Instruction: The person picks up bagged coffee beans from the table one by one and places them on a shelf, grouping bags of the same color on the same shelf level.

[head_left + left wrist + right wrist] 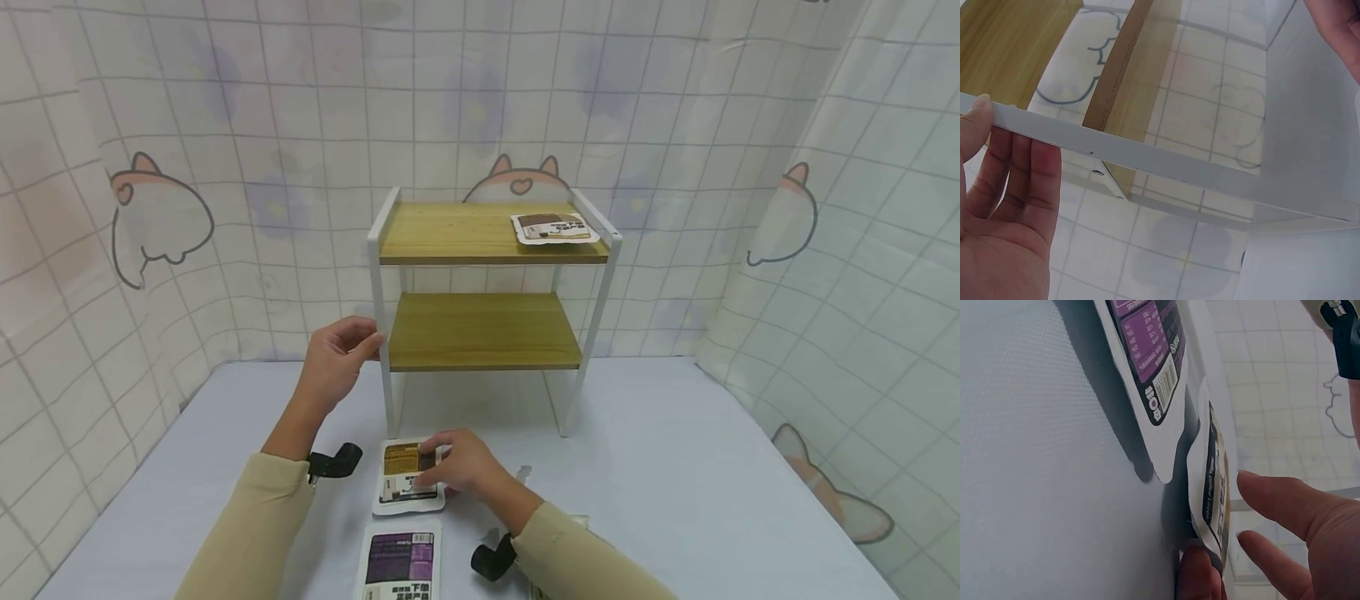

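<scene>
My left hand (335,367) grips a white side post of the two-tier shelf rack (487,332). In the left wrist view, its thumb lies on one face of the post (1141,156) and its fingers curl behind. My right hand (468,471) hovers over the right part of a white pouch with a yellow and black label (397,479), which lies before the rack. In the right wrist view, one fingertip is at the pouch's edge, while the thumb (1285,500) and another finger stand a little off its face. Nearer me lies a pouch with a purple label (400,558).
Another pouch with a brown label (555,228) lies at the right of the rack's wooden top board. Under my right forearm, partly hidden, another packet (581,520) shows on the white table (675,483). Grid-patterned cloth (315,108) hangs behind and at both sides.
</scene>
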A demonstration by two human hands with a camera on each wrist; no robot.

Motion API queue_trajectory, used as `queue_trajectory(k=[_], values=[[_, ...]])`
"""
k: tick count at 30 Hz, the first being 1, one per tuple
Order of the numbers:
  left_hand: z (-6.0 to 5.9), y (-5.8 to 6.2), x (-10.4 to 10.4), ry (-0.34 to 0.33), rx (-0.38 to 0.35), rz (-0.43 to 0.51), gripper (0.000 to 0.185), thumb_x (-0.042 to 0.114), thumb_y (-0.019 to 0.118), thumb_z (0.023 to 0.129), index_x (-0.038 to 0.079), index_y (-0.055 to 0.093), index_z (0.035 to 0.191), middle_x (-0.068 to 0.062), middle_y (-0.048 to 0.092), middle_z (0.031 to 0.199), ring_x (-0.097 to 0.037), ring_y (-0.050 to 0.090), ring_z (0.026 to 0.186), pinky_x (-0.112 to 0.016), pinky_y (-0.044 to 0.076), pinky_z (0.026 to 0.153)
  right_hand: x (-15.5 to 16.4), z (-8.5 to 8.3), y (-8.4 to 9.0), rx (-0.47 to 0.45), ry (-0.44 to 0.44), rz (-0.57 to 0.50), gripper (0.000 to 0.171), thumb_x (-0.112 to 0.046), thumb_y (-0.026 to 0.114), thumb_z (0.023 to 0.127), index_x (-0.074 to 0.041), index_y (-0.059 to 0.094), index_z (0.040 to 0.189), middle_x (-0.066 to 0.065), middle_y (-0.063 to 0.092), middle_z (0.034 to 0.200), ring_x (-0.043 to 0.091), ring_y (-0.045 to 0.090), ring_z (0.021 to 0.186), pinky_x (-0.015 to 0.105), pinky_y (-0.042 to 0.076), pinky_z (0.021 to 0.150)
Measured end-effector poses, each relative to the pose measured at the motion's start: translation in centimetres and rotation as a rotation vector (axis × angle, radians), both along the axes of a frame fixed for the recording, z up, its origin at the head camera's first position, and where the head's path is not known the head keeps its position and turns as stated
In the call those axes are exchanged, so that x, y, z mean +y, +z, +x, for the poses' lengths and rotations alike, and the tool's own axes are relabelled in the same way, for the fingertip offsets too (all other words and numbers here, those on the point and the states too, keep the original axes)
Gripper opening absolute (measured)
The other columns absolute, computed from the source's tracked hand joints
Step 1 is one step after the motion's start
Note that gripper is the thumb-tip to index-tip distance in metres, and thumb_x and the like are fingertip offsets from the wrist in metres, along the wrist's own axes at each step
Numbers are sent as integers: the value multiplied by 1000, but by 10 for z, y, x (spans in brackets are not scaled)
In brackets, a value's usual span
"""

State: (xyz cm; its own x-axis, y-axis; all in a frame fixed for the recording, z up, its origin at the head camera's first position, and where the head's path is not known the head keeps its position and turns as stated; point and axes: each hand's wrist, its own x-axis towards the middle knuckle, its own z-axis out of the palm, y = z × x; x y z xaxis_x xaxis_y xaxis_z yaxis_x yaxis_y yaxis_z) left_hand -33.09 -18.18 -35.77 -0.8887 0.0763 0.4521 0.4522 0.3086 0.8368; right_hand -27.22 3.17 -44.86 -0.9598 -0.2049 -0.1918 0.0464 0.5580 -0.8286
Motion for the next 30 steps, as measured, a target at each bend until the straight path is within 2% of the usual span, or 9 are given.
queue_trajectory(k=[7, 13, 17, 23, 30], values=[[-3, -1, -1, -10, 17, 13, 25, 24, 69, 99, 4, 71, 113, -1, 73, 96, -8, 72, 82, -20, 59, 80, -7, -1, -3, 30, -27, 64, 46, -18, 95, 71, -17, 78, 114, 10, 62, 118, 21, 56, 90, 29, 55, 61], [-1, -1, 0, -11, 12, 18, 24, 21, 69, 99, 1, 71, 113, -6, 73, 97, -8, 72, 82, -20, 59, 80, -9, -1, -6, 70, -37, 128, 45, -21, 96, 69, -18, 79, 111, 10, 63, 128, 22, 56, 99, 43, 55, 90], [0, 0, 1, -5, -1, 19, 25, 21, 69, 99, 0, 71, 113, -16, 73, 101, -9, 72, 82, -22, 60, 81, -10, 0, -7, 98, -29, 137, 47, -21, 97, 68, -18, 78, 111, 11, 63, 132, 25, 58, 106, 50, 51, 101], [0, -1, 0, -11, -7, 14, 28, 22, 68, 100, -2, 70, 115, -23, 72, 105, -10, 72, 84, -23, 60, 82, -10, 2, -9, 120, -18, 137, 50, -21, 97, 67, -18, 78, 112, 11, 63, 134, 26, 59, 111, 51, 50, 103], [-2, -2, 0, -12, 4, 16, 29, 23, 69, 99, -1, 70, 114, -13, 74, 101, -9, 73, 83, -21, 60, 80, -11, 3, -9, 128, -23, 130, 49, -19, 97, 66, -18, 78, 111, 13, 63, 133, 27, 59, 111, 52, 50, 102]])
